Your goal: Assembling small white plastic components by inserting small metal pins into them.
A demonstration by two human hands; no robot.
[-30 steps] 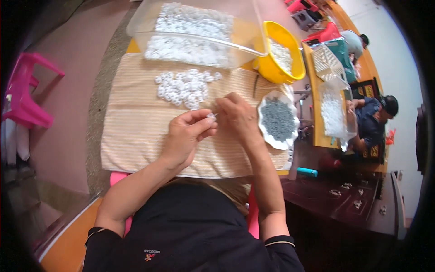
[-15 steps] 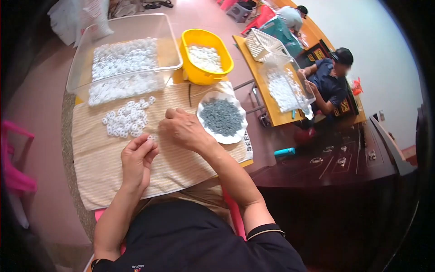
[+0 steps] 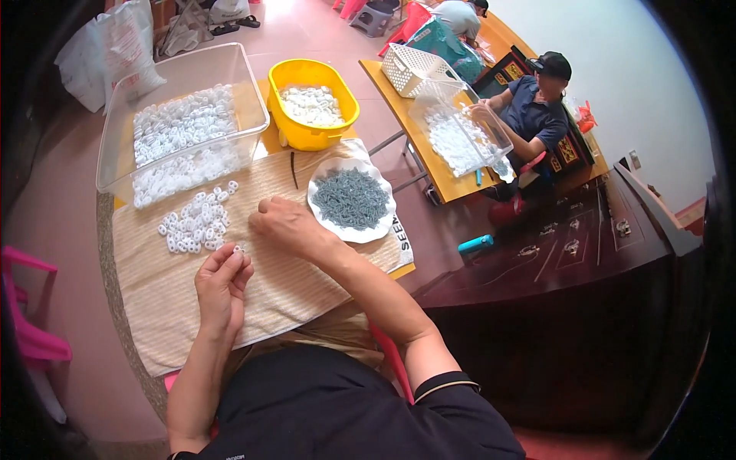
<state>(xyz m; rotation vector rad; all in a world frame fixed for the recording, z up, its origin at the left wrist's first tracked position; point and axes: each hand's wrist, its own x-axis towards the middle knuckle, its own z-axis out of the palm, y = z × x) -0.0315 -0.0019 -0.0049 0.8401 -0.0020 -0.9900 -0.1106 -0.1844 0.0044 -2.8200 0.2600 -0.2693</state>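
My left hand pinches a small white plastic piece between thumb and forefinger, above a beige striped towel. Just to its right, my right hand is closed with the fingers curled down. Whatever its fingertips hold, if anything, is hidden from view. Beyond the left hand lies a loose pile of white two-holed pieces on the towel. To the right of my right hand, a white scalloped plate carries a heap of small grey, pin-like parts.
A clear bin of white pieces and a yellow tub stand at the far side. A thin dark strip lies on the towel. Rightward, a co-worker sits at another table. A pink stool stands at left.
The whole view has shifted, so the table's things sit farther left in the picture. Both hands keep nearly the same pose, the left still pinching the white piece.
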